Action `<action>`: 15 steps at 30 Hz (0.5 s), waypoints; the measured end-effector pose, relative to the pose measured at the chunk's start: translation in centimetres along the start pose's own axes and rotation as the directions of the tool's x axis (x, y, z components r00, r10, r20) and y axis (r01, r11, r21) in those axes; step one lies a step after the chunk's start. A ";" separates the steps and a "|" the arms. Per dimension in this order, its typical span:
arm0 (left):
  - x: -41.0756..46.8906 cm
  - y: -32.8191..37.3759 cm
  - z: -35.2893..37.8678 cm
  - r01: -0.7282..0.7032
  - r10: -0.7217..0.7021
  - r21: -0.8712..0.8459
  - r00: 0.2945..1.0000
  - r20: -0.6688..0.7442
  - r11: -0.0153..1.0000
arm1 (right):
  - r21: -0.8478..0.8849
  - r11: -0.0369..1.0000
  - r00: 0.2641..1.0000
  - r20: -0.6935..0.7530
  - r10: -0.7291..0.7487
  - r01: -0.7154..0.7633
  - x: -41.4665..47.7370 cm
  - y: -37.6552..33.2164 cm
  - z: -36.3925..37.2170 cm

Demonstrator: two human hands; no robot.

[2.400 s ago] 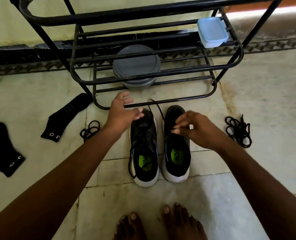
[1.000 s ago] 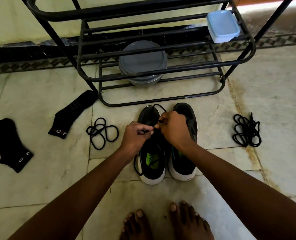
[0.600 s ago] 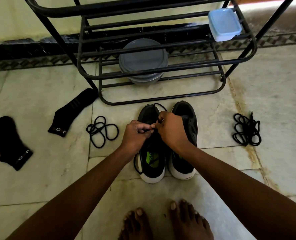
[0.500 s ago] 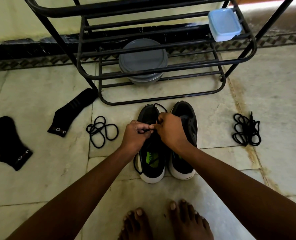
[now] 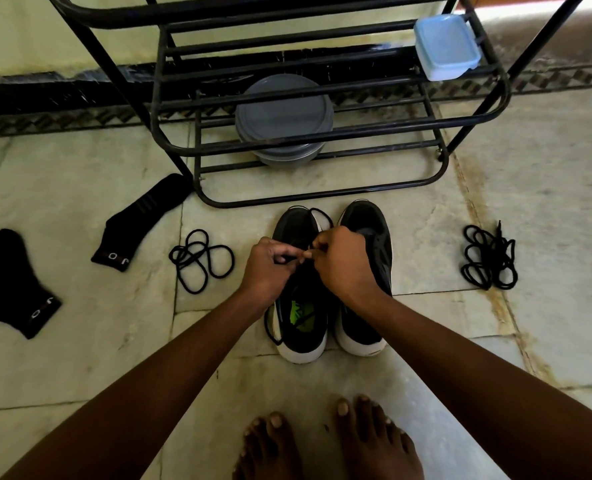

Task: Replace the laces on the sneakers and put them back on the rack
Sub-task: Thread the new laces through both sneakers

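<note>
Over the left sneaker (image 5: 299, 289), both hands are bunched tight together: the left hand (image 5: 268, 268) and right hand (image 5: 343, 263) each have fingers pinched narrow on the black lace (image 5: 322, 216), which loops out past the toe. The right sneaker (image 5: 367, 271) sits touching it, and I can't tell if it's laced at all.

Stuff that could go sideways, imo: the lace end is thin and dark against a dark shoe, so missing an eyelet or skipping one seems easy. Pulling one side too hard could leave the ends uneven. The loose bit hanging off the heel side could snag too.

Around it: a lace bundle (image 5: 201, 259) just left of the shoes, another lace pile (image 5: 490, 258) well off to the right, two socks (image 5: 142, 223) further left. The rack (image 5: 322, 199) is right ahead, but a grey container (image 5: 284, 116) and a blue box (image 5: 445, 46) already take up shelf space there.
</note>
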State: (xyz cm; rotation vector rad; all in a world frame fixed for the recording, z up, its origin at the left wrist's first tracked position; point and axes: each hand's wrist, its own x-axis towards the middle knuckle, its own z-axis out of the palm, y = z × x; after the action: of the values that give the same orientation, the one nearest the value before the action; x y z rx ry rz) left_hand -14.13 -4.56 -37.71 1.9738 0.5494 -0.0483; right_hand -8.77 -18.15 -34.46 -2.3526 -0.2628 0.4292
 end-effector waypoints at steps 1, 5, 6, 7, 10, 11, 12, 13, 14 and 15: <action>0.0 0.1 0.0 -0.002 0.002 0.014 1.000 0.009 1.000 | -0.010 1.000 1.000 0.008 -0.007 0.007 -0.1 0.0 -0.1; 0.4 0.7 -0.4 -0.062 0.053 0.069 0.991 0.123 0.996 | 0.029 1.000 1.000 0.021 -0.007 0.007 -1.5 -0.3 -0.1; 0.7 0.6 -0.5 -0.072 0.059 0.083 0.987 0.151 0.994 | 0.053 0.999 0.999 0.037 0.003 -0.005 -2.2 -0.7 0.1; 1.0 0.4 -0.7 -0.063 0.045 0.107 0.985 0.167 0.992 | 0.086 0.996 0.999 0.045 0.006 -0.010 -2.8 -1.0 0.4; 1.4 0.2 -1.4 -0.020 -0.002 0.106 0.978 0.210 0.994 | 0.062 0.998 0.998 0.052 0.026 -0.029 -4.4 -1.6 1.1; 1.3 0.4 -1.6 0.000 -0.016 0.073 0.975 0.222 0.997 | 0.047 0.998 0.999 0.043 0.031 -0.033 -4.7 -1.7 1.2; 1.2 0.7 -2.0 0.026 -0.033 0.034 0.972 0.231 0.999 | 0.034 0.999 0.999 0.034 0.040 -0.041 -5.0 -1.7 1.3; 1.1 1.0 -2.3 0.066 -0.061 -0.010 0.970 0.235 0.998 | 0.032 0.998 0.999 0.022 0.049 -0.049 -5.3 -1.7 1.5; 1.0 1.2 -2.7 0.122 -0.103 -0.065 0.967 0.234 0.990 | 0.023 0.998 0.998 0.027 0.062 -0.063 -5.5 -1.6 1.6; 0.9 1.4 -3.1 0.183 -0.148 -0.133 0.960 0.238 0.974 | 0.022 0.997 0.997 0.024 0.073 -0.073 -5.8 -1.7 1.8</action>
State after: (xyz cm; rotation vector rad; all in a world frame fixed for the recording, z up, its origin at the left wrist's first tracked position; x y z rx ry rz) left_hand -13.37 -2.02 -35.35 1.7403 0.5505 -0.3233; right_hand -14.93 -17.60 -33.20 -2.3415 -0.1826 0.4929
